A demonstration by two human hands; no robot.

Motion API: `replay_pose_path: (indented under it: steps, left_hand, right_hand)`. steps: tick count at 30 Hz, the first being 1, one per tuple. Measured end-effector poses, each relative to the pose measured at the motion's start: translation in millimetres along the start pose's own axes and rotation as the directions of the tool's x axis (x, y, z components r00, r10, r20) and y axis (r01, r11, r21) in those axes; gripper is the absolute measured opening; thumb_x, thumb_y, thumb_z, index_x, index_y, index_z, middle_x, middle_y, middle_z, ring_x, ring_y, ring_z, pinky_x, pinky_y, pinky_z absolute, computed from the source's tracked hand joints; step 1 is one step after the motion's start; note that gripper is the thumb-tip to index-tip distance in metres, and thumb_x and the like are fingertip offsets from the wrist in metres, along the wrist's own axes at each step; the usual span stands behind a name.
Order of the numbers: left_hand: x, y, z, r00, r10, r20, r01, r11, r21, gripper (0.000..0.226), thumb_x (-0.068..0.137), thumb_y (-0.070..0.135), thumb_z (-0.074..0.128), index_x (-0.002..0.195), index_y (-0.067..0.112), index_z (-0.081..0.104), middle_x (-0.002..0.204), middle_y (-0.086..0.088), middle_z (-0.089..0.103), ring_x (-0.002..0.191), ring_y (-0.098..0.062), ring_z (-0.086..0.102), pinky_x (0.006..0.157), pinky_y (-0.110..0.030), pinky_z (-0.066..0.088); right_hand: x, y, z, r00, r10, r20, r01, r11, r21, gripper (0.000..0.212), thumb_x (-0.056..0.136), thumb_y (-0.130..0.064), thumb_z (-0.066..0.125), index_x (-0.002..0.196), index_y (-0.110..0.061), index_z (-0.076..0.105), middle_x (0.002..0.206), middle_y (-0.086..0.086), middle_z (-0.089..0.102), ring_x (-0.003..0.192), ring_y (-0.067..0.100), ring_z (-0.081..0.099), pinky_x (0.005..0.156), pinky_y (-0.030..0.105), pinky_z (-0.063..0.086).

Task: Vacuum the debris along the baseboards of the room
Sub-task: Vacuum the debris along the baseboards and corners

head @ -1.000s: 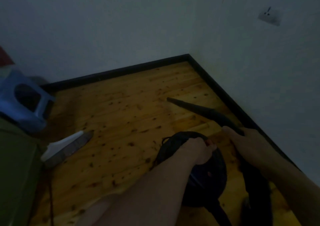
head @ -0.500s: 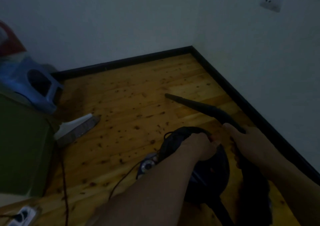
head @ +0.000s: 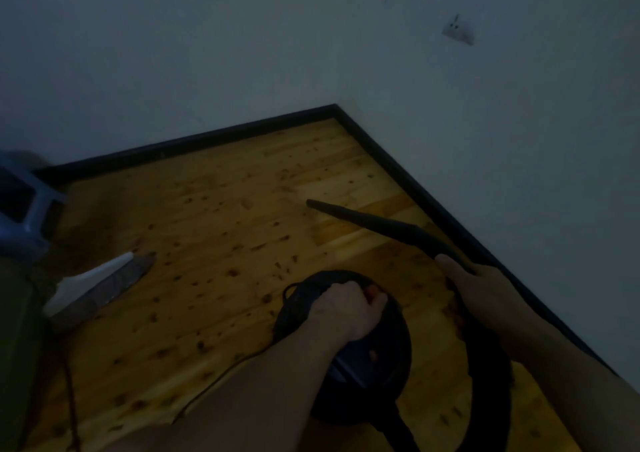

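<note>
Barely started, we judge: our left hand [head: 346, 309] grips the black canister vacuum [head: 374, 365] top, right hand [head: 485, 292] holds the crevice nozzle [head: 374, 223] out over the wood floor [head: 214, 243], tip short of the baseboard [head: 415, 188], whole run left.

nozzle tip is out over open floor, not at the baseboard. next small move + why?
Probably swing the nozzle with the right hand toward the black baseboard on the right wall. Its tip points out over the wooden floor, away from that edge, so it isn't yet working the strip the task targets. The left hand grips the vacuum body and could stay put.
</note>
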State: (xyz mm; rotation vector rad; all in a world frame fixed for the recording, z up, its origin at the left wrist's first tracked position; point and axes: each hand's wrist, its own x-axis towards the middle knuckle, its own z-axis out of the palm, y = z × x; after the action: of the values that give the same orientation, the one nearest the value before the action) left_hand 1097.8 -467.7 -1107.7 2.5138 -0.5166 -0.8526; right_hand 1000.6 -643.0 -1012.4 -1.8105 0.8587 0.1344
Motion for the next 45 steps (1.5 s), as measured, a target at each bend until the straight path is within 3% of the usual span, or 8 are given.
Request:
replay_pose_path:
  steps: [11,14,16,20,25,34,39,45]
  left_hand:
    - [-18,7,21,0.993,0.079,0.09,-0.085,0.994,0.067,0.067,0.097,0.074,0.037,0.073,0.014,0.056,0.073,-0.009,0.058,0.06,-0.023,0.053,0.053,-0.031,0.038]
    - [-27,13,28,0.991,0.09,0.102,-0.097,0.993,0.07,0.079,0.098,0.072,0.038,0.102,-0.001,0.068,0.096,-0.018,0.068,0.077,-0.031,0.065,0.056,-0.033,0.039]
    - [-35,17,33,0.988,0.114,0.107,-0.123,0.989,0.077,0.081,0.098,0.071,0.039,0.106,-0.005,0.066,0.103,-0.019,0.068,0.091,-0.035,0.067,0.059,-0.033,0.04]
    - [-52,23,43,0.983,0.141,0.117,-0.153,0.984,0.095,0.08,0.099,0.07,0.04,0.104,-0.006,0.065,0.102,-0.021,0.068,0.091,-0.038,0.066,0.062,-0.041,0.05]
    - [-77,31,61,0.986,0.122,0.111,-0.135,0.983,0.12,0.062,0.101,0.068,0.039,0.073,0.015,0.056,0.07,-0.007,0.057,0.056,-0.02,0.051,0.049,-0.03,0.039]
    - [-124,41,106,0.975,0.18,0.133,-0.199,0.969,0.146,0.063,0.099,0.07,0.039,0.072,0.015,0.05,0.069,-0.005,0.054,0.055,-0.022,0.049,0.054,-0.034,0.042]
    - [-155,47,123,0.967,0.203,0.151,-0.226,0.962,0.155,0.063,0.1,0.069,0.038,0.08,0.012,0.057,0.077,-0.018,0.058,0.064,-0.032,0.057,0.059,-0.04,0.046]
    - [-183,48,150,0.975,0.199,0.098,-0.214,0.959,0.185,0.064,0.097,0.073,0.038,0.072,0.015,0.051,0.069,-0.005,0.055,0.057,-0.023,0.051,0.053,-0.032,0.04]
  right_hand:
    - [-20,22,-1,0.995,0.057,-0.079,-0.05,0.995,0.091,0.045,0.102,-0.049,0.058,0.083,-0.008,0.058,0.059,0.007,0.055,0.046,0.021,0.054,0.049,0.032,0.05]
    - [-29,27,7,0.993,0.023,-0.118,-0.013,0.997,0.081,0.047,0.102,-0.049,0.057,0.078,-0.009,0.056,0.058,0.007,0.054,0.046,0.021,0.054,0.05,0.034,0.052]
    - [-37,33,9,0.99,0.023,-0.142,-0.014,0.998,0.067,0.048,0.102,-0.051,0.057,0.078,-0.009,0.056,0.059,0.008,0.054,0.049,0.024,0.055,0.056,0.039,0.054]
    - [-55,48,2,0.982,0.069,-0.175,-0.054,0.995,0.087,0.051,0.1,-0.054,0.056,0.076,-0.009,0.057,0.053,0.006,0.055,0.048,0.024,0.056,0.057,0.039,0.055]
    - [-87,66,-13,0.972,0.083,-0.218,-0.058,0.992,0.115,0.045,0.102,-0.048,0.057,0.089,-0.005,0.062,0.058,0.008,0.056,0.049,0.024,0.056,0.053,0.036,0.054]
    - [-132,115,-35,0.96,0.127,-0.249,-0.075,0.976,0.206,0.048,0.1,-0.051,0.059,0.082,-0.007,0.059,0.056,0.008,0.055,0.055,0.027,0.056,0.061,0.044,0.053]
    - [-157,134,-37,0.96,0.122,-0.251,-0.08,0.982,0.169,0.05,0.099,-0.054,0.058,0.082,-0.007,0.06,0.057,0.009,0.058,0.052,0.028,0.059,0.064,0.047,0.058]
    - [-184,158,-40,0.957,0.124,-0.262,-0.078,0.98,0.181,0.049,0.1,-0.053,0.058,0.086,-0.006,0.061,0.056,0.007,0.056,0.051,0.024,0.056,0.058,0.041,0.054]
